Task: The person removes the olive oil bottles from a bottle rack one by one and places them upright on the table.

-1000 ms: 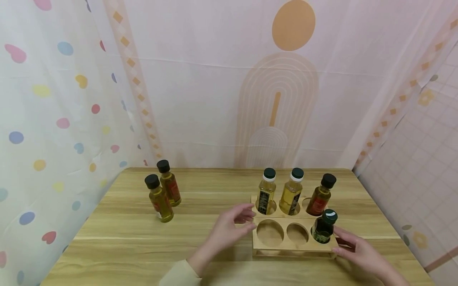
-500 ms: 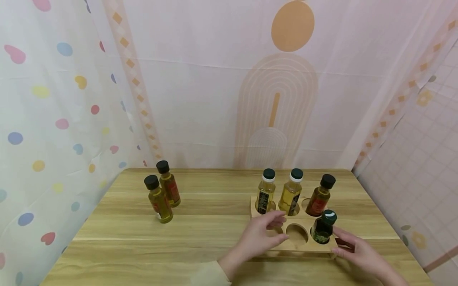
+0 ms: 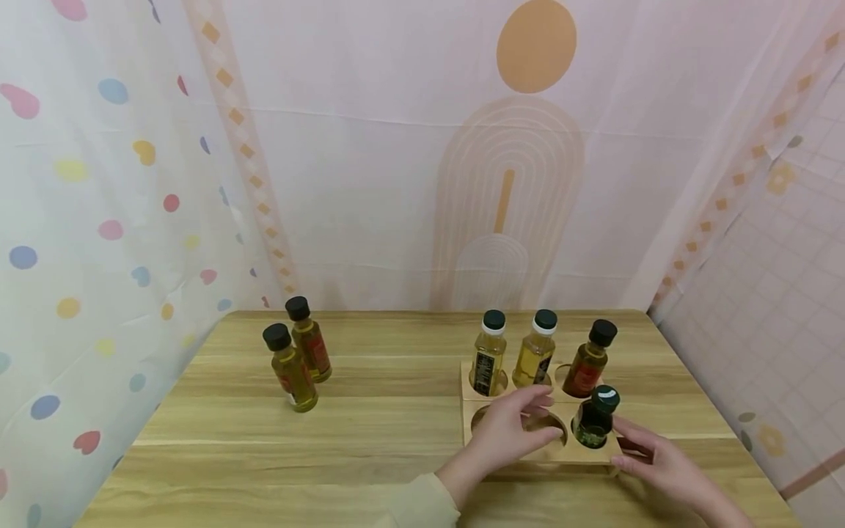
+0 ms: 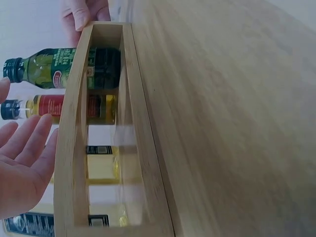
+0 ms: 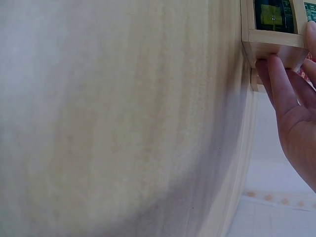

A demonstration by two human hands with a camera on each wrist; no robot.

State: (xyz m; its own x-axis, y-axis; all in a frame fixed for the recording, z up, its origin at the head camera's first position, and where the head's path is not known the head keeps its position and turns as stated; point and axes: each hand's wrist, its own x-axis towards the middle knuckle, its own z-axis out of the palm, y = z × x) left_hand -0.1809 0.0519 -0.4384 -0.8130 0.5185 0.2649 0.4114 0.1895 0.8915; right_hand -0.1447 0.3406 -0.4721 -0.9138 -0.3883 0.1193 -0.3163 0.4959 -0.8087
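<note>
A light wooden worktop (image 3: 370, 433) with lengthwise grain fills the lower part of the head view, its far edge meeting the backdrop. Behind it hangs a pale pink curtain (image 3: 370, 183) printed with an orange disc (image 3: 536, 45) above nested beige arches (image 3: 507, 198). To the left hangs a white curtain (image 3: 86, 257) scattered with coloured dots and hearts; a strip of orange diamonds (image 3: 240, 147) marks its seam. To the right, a pale grid-patterned sheet (image 3: 779, 293) bears small flower motifs. Lighting is soft and even, casting faint shadows on the wood.
</note>
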